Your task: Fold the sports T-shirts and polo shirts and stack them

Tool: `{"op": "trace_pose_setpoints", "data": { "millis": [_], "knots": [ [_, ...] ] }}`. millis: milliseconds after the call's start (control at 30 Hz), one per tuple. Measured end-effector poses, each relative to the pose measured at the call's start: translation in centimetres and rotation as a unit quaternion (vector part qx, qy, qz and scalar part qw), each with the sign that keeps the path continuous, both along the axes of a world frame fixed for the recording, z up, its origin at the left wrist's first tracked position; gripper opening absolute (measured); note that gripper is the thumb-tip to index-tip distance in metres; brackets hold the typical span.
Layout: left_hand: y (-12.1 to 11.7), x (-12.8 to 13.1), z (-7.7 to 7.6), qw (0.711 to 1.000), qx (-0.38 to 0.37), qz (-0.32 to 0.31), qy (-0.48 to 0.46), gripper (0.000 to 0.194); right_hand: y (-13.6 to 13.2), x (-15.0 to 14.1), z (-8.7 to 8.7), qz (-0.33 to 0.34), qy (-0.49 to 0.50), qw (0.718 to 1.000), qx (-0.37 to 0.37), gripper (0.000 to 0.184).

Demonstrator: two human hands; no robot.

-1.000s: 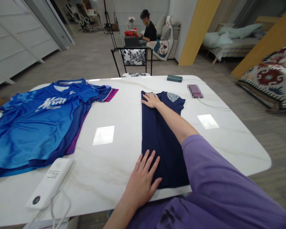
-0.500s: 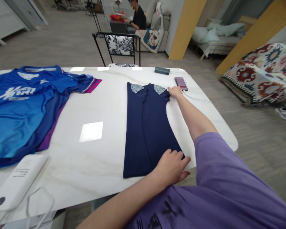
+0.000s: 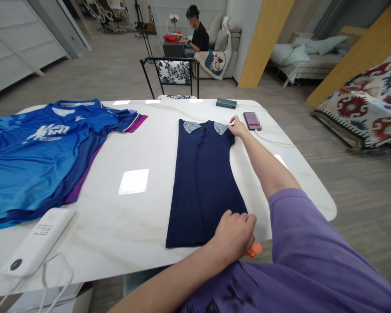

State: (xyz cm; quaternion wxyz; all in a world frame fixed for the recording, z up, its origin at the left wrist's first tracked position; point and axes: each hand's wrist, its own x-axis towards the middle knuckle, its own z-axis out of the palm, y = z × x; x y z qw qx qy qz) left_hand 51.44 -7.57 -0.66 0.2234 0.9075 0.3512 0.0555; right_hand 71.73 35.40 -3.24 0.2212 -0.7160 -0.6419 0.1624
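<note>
A navy top (image 3: 211, 178) with pale blue patterned patches at its shoulders lies flat on the white table (image 3: 133, 234), one side folded lengthwise over the middle. At the far right shoulder, my right hand (image 3: 238, 128) pinches the fabric's edge between thumb and fingers. My left hand (image 3: 235, 230) is at the near right corner of the hem, its fingers curled closed over the cloth there. The fingertips of that hand are hidden beneath it.
Blue jerseys (image 3: 48, 148) are stacked on the left. A white device (image 3: 39, 241) with a cable lies in front of them. Beyond my right hand are a phone (image 3: 252, 121) and a dark green box (image 3: 226, 103). An orange thing (image 3: 254, 250) shows beside my left hand. A chair (image 3: 172, 74) stands opposite.
My left hand's spread fingers have closed on the hem corner. My right hand keeps its pinch at the shoulder. The head view has shifted slightly, and the orange thing has come into sight.
</note>
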Motion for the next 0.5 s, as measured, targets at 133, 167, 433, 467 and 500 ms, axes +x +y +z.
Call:
{"op": "trace_pose_setpoints", "data": {
  "millis": [133, 167, 433, 467, 500],
  "knots": [
    [0.6, -3.0, 2.7, 0.995, -0.050, 0.056, -0.068, 0.032, 1.3, -1.4, 1.9, 0.025, 0.013, 1.000, -0.005, 0.042],
    [0.7, -3.9, 3.2, 0.992, -0.058, 0.070, -0.085, 0.034, 1.9, -2.2, 2.4, 0.031, 0.010, 0.999, -0.010, 0.041],
    [-0.4, -10.9, 4.8, 0.965, -0.128, 0.150, -0.171, 0.031, 5.6, -13.0, 5.0, 0.144, -0.057, 0.986, 0.060, 0.054],
    [-0.7, -11.8, 4.7, 0.961, -0.137, 0.161, -0.180, 0.030, 5.7, -14.6, 4.9, 0.167, -0.067, 0.982, 0.061, 0.054],
    [-0.9, -12.6, 4.6, 0.956, -0.145, 0.172, -0.190, 0.029, 5.8, -16.3, 4.7, 0.188, -0.077, 0.977, 0.057, 0.054]
  ]
}}
